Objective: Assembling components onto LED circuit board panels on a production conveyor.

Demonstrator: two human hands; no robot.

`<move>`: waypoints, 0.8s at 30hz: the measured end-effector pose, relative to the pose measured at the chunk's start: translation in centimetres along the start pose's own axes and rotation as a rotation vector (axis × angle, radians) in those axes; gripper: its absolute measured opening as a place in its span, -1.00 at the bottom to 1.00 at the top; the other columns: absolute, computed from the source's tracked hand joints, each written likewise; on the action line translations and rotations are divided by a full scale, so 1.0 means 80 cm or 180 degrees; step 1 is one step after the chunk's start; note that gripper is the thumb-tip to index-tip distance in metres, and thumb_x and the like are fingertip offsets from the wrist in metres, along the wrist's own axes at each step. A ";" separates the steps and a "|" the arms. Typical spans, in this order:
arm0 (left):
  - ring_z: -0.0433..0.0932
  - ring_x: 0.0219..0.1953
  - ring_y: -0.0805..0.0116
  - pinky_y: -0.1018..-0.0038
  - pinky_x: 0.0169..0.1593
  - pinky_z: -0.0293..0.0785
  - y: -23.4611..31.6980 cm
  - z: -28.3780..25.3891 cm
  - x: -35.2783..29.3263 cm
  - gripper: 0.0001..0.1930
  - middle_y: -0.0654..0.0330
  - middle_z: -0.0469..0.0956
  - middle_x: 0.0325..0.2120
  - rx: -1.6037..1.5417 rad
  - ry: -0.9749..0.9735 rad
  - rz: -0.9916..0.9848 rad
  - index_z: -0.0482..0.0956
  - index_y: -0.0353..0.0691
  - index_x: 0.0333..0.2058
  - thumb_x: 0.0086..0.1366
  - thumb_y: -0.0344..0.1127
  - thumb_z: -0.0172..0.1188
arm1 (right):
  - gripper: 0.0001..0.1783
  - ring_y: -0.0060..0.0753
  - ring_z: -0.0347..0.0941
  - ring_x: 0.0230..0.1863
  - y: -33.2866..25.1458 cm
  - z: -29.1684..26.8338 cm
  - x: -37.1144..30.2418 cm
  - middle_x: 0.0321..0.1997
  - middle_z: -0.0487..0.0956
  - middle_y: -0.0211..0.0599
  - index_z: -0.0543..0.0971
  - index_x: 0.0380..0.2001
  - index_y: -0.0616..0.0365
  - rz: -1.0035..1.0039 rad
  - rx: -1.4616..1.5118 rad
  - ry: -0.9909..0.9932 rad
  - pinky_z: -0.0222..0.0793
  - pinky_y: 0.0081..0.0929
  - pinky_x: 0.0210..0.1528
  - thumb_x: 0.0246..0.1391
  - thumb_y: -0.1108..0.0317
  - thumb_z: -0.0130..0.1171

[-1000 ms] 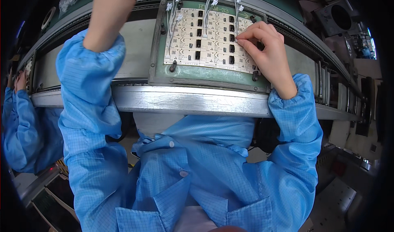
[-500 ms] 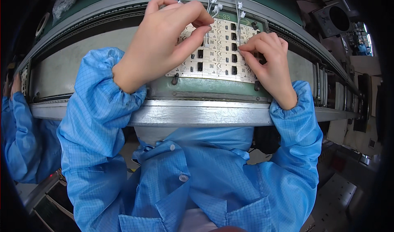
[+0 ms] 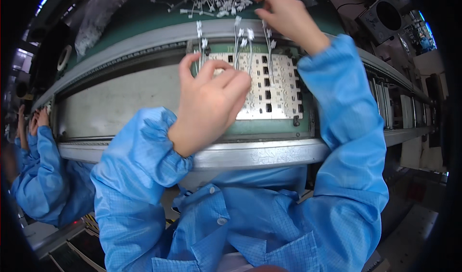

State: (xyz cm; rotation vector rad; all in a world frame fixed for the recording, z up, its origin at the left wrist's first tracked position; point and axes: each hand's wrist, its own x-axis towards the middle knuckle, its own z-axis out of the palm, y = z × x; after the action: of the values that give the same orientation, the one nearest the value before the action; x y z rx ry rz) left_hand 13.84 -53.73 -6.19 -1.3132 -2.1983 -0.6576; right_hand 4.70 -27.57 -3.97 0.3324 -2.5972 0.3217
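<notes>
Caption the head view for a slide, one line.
Left hand over a white circuit panel on a conveyor rail, right hand reaching into a pile of small white connector leads.

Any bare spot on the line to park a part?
Free: grey plate left of the circuit panel, bordered by the steel front rail. Crowded: the panel under the left hand, and the white connector pile by the right hand.

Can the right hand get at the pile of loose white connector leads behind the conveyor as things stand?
Probably yes: the right hand is already at the edge of the pile of white leads, with nothing between them; the left hand is over the circuit panel.
</notes>
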 end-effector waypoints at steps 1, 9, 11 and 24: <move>0.54 -0.06 0.29 -0.13 0.24 0.16 0.003 0.000 0.000 -0.82 0.35 0.60 -0.29 0.0039 -0.0064 -0.0041 0.57 -0.04 -0.28 0.13 -0.36 0.34 | -0.69 0.05 0.59 -0.08 0.005 0.015 0.011 -0.18 0.66 -0.12 0.60 -0.04 0.10 -0.0034 -0.0068 -0.0048 0.50 -0.10 -0.06 0.13 0.34 0.20; 0.53 -0.04 0.29 -0.14 0.28 0.10 0.022 0.013 -0.017 -0.85 0.45 0.59 -0.30 0.0274 0.0062 -0.0120 0.57 0.01 -0.37 0.11 -0.34 0.38 | -0.82 -0.05 0.65 -0.27 0.014 0.029 0.027 -0.29 0.70 -0.03 0.67 -0.21 0.27 0.0043 0.0973 -0.0004 0.52 -0.26 -0.15 0.11 0.44 0.27; 0.53 -0.03 0.30 -0.15 0.28 0.09 0.026 0.012 -0.019 -0.84 0.46 0.60 -0.29 0.0310 0.0082 -0.0091 0.58 0.01 -0.36 0.11 -0.33 0.38 | -0.79 -0.02 0.66 -0.18 0.008 0.001 0.034 -0.25 0.71 -0.01 0.71 -0.19 0.22 0.0271 0.1376 0.0082 0.53 -0.28 -0.09 0.10 0.41 0.27; 0.48 0.02 0.11 -0.10 0.25 0.13 0.012 0.007 -0.013 -0.89 0.36 0.60 -0.23 -0.0055 -0.0213 -0.0628 0.62 -0.01 -0.34 0.15 -0.33 0.35 | -0.81 -0.47 0.61 -0.31 0.023 -0.090 0.038 -0.33 0.74 -0.27 0.73 -0.23 0.32 0.0448 0.2062 0.1295 0.50 -0.47 -0.24 0.15 0.44 0.25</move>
State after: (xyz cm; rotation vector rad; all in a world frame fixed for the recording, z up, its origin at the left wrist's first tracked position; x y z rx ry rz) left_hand 15.05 -53.67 -7.08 -1.1511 -2.4028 -0.7161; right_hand 4.81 -24.29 3.39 0.2634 -2.0597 1.1573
